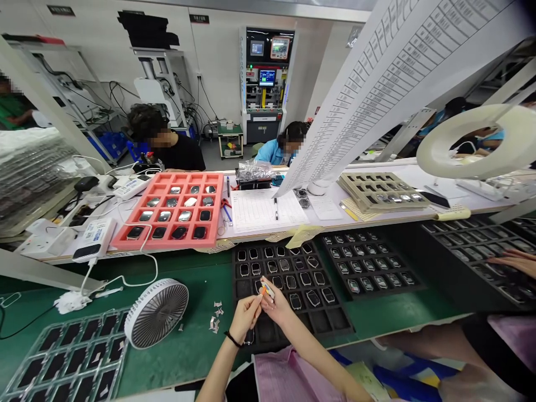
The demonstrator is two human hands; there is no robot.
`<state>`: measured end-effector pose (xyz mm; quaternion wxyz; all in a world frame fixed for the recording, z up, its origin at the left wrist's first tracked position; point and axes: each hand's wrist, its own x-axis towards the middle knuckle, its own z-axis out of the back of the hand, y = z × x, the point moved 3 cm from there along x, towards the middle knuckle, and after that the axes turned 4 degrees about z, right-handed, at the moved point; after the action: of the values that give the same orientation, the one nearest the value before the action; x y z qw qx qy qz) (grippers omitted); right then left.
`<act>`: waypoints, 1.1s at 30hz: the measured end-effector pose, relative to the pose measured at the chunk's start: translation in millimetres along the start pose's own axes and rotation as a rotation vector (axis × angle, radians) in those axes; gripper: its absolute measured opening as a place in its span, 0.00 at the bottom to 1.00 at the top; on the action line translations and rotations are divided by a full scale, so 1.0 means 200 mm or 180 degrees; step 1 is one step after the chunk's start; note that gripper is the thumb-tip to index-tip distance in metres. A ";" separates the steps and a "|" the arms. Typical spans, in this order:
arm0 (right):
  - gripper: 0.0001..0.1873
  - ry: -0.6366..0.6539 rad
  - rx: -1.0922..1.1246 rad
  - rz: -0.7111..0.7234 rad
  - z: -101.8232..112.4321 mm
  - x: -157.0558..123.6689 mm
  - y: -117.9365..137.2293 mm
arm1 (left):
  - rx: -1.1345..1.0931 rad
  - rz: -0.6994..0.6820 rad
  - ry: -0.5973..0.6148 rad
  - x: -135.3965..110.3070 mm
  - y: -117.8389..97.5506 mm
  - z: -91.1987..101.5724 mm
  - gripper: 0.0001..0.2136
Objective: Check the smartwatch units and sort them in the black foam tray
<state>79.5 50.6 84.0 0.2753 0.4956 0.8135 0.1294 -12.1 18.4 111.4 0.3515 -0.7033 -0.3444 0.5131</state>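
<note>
My left hand (245,316), with a black band on its wrist, and my right hand (274,308) meet above a black tray (293,329) of small rectangular frames. Fingers of both hands pinch a small white and orange strip (266,288), probably a film tab, though it is too small to tell. Part of the tray lies hidden under my hands and forearms. Small torn paper scraps (215,318) lie on the green mat (188,346) just left of my left hand.
A white desk fan (156,313) stands left of my hands, and a clear tray of black pieces (71,354) sits at lower left. Another black tray (368,265) lies to the right. A co-worker's hand (514,262) rests at right. Beyond, a pink foam tray (170,209) and papers cover the raised shelf.
</note>
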 end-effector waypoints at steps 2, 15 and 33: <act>0.17 -0.0014 0.0027 -0.0030 0.01 0.01 -0.03 | -0.0083 0.0029 -0.0055 -0.01 0.02 0.01 0.28; 0.20 -0.0410 -0.0900 0.0110 0.06 0.05 -0.16 | -0.0365 0.0003 -0.0673 0.04 0.10 0.06 0.26; 0.05 -0.0358 -0.3991 0.0669 0.24 0.43 -0.21 | 0.0514 0.0549 -0.1839 -0.04 0.43 0.60 0.28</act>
<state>45.3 103.3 -2.9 0.5412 0.3236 0.5145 0.5810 -120.0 -15.0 15.4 0.2489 -0.5248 -0.3273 0.7454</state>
